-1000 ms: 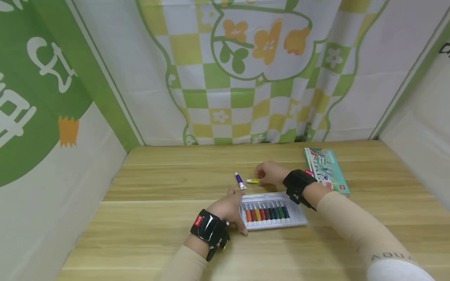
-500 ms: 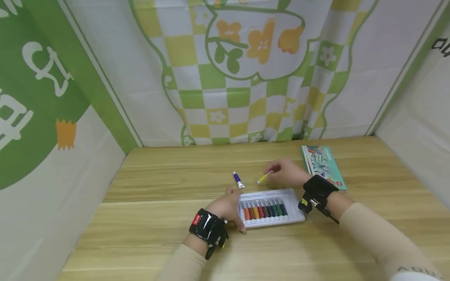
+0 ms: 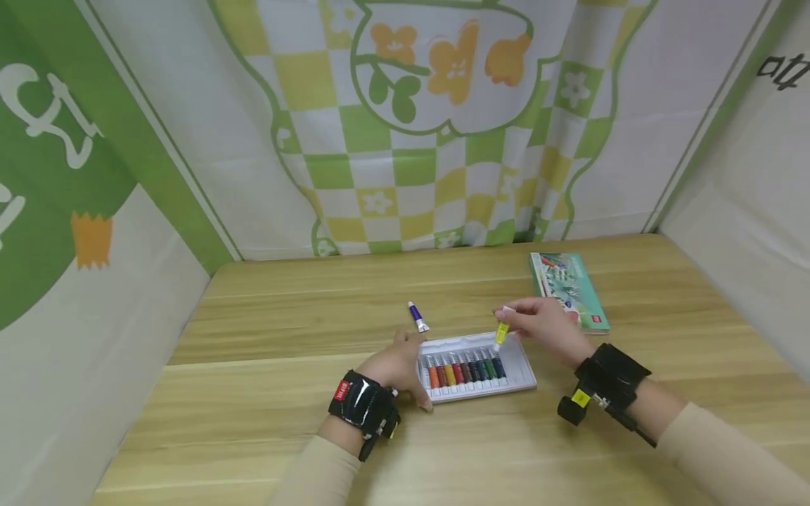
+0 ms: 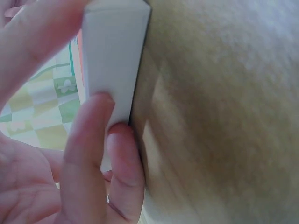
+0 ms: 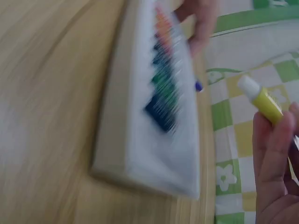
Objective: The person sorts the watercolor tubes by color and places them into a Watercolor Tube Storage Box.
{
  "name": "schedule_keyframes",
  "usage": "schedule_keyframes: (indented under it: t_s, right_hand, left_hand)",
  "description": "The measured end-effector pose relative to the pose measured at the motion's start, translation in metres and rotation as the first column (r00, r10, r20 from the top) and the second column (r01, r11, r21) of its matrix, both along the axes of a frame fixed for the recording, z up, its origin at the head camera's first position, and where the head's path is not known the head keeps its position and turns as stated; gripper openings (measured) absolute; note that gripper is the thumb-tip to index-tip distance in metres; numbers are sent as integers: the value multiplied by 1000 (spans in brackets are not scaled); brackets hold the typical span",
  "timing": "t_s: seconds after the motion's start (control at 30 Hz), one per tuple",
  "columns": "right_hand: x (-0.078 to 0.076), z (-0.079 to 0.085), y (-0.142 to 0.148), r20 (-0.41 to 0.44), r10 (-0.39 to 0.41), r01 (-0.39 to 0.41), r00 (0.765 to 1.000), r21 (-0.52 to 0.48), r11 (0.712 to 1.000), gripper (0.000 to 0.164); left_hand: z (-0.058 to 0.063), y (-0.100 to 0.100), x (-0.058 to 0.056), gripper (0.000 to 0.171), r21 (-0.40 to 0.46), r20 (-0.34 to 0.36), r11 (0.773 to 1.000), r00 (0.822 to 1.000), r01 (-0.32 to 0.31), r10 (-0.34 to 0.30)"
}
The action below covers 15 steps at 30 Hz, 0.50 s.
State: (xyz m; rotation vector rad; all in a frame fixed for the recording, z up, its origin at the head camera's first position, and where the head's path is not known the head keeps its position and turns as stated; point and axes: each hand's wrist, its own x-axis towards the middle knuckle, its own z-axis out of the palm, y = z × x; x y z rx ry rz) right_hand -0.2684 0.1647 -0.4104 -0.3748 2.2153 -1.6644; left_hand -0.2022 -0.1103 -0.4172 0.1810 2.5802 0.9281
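Note:
A white plastic tray (image 3: 522, 371) lies on the table with a row of small paint tubes (image 3: 467, 372) in several colours; its right end holds no tube. My left hand (image 3: 394, 367) grips the tray's left end, thumb at the near corner and fingers along the far side. In the left wrist view, fingertips (image 4: 96, 109) press against the tray's white side wall. Above the tray's right part, my right hand (image 3: 549, 326) pinches a yellow paint tube (image 3: 502, 332), tilted with its white cap downward. A purple paint tube (image 3: 418, 317) lies behind the tray.
A teal box or book (image 3: 590, 302) with a printed picture lies behind my right hand. The wooden table (image 3: 266, 414) ends at a patterned curtain (image 3: 411, 190) at the back, with fabric walls on both sides. The right wrist view is blurred.
My right hand has lifted the yellow tube off the table, turned it cap down and brought it over the tray's right part. My left hand stays at the tray's left end.

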Motion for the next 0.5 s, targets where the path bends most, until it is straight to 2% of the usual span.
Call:
schedule_keyframes:
  t_s: [0.1,0.17,0.27,0.37,0.5]
  right_hand:
    - [1,-4,3,-133,34,-10,991,176,984,31]
    - [2,-6,5,-160,60,-21,985,236,971,27]
    - [3,-10,7,-147,124,-70,981,325,943,22]
    - [4,-14,7,-125,189,-131,974,367,921,20]
    - [4,-18,6,-163,237,-164,958,369,915,21]
  left_hand:
    - [0,-1,-1,120,3,2,1000,1000,-3,3]
    - [1,-2,-1,120,2,4,1000,1000,-6,6]
    - [1,-2,-1,120,0,7,1000,1000,-10,10]
    - [1,-1,-1,119,-3,4,1000,1000,-5,5]
    - [1,0,0,118,-1,1,1000,1000,2,-2]
